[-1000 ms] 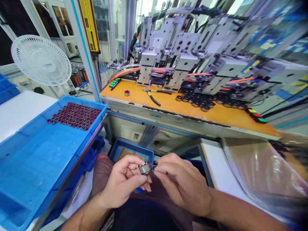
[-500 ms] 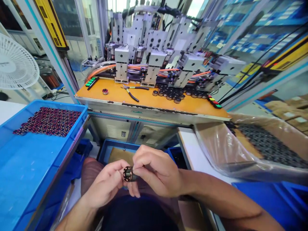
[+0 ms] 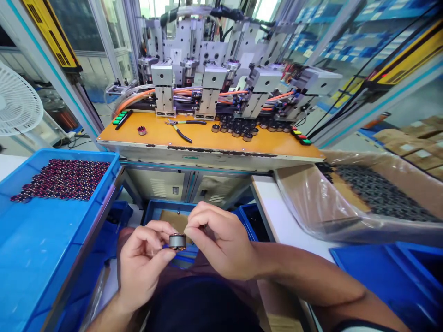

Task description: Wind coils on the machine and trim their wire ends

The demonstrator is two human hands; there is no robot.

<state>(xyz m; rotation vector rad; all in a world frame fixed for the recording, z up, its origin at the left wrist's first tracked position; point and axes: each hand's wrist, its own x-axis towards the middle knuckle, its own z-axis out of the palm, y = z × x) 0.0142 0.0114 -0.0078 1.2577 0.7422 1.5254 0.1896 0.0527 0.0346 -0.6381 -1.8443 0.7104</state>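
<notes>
My left hand (image 3: 141, 267) pinches a small round wound stator (image 3: 177, 241) between thumb and fingers, over my lap. My right hand (image 3: 218, 242) is closed too, its fingertips pinched against the right side of the same stator; whether it holds a wire end I cannot make out. Below the hands lies a small blue bin (image 3: 157, 212) with a brown sheet in it. A big blue tray (image 3: 41, 240) on my left carries a patch of several reddish wound stators (image 3: 62, 179).
Ahead stands an orange machine table (image 3: 207, 140) with pliers (image 3: 178, 129), one loose stator (image 3: 141, 130), a cluster of dark stators (image 3: 242, 129) and winding heads (image 3: 207, 87) behind. A plastic-lined carton of dark parts (image 3: 380, 198) sits right, blue bins (image 3: 391, 276) lower right, a white fan (image 3: 17, 103) left.
The view has swung right and the fan slid toward the left edge. Both hands kept hold of the stator and turned it, from end-on half a second ago to side-on now.
</notes>
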